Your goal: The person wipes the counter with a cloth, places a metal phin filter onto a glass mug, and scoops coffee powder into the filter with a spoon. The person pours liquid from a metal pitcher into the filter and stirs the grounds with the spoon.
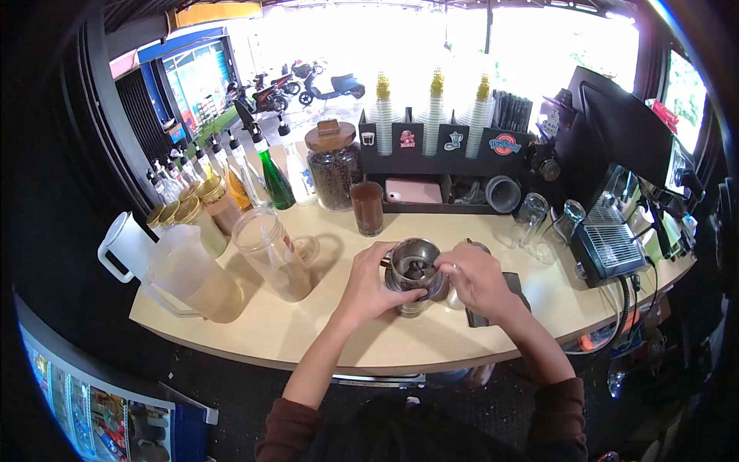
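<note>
A shiny metal cup (416,251) with dark contents sits over a clear glass (413,309) near the table's front edge. My left hand (366,283) is wrapped round the cup's left side, its thumb across the front. At the right rim, my right hand (481,279) is closed in a pinch. Something thin and shiny shows at its fingertips, but its kind cannot be made out. Under my right hand lies a dark flat object (514,291), partly hidden. Behind the cup stands a glass of brown drink (367,209).
Plastic pitchers (196,273) and a tall clear canister (271,254) stand left. Behind are pump bottles (269,165), a coffee bean jar (336,169) and a black cup organizer (443,196). A black machine (612,239) and upturned glasses (531,212) occupy the right.
</note>
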`<act>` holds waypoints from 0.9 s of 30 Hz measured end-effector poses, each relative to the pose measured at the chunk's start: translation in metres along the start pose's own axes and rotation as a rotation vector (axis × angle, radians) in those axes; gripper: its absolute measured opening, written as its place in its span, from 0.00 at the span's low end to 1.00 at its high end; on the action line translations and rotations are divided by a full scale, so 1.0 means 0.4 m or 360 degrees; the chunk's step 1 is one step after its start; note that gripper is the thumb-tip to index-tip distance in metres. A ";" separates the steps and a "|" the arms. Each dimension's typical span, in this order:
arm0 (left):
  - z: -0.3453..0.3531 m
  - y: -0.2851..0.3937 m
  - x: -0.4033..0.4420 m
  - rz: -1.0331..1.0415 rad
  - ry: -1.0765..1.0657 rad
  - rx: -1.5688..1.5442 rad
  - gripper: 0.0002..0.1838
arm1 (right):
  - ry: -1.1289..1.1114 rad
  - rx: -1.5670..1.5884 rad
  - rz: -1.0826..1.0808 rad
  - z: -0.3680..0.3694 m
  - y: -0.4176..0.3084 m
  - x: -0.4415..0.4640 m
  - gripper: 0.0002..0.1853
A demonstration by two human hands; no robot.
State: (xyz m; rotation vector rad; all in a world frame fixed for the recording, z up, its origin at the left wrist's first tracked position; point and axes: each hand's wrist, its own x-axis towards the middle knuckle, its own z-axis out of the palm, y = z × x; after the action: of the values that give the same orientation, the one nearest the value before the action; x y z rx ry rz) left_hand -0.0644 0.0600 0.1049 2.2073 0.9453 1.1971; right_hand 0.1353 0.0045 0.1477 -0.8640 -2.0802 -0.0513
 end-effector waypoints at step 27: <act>0.022 0.019 0.001 0.0222 0.0462 -0.0185 0.41 | 0.0035 0.0361 0.0318 -0.006 -0.095 0.024 0.06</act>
State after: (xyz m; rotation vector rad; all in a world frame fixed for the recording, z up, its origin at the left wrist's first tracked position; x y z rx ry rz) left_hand -0.0540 0.0546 0.1055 2.0720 0.8154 1.6279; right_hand 0.1108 -0.0197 0.1662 -0.9206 -1.9247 0.2760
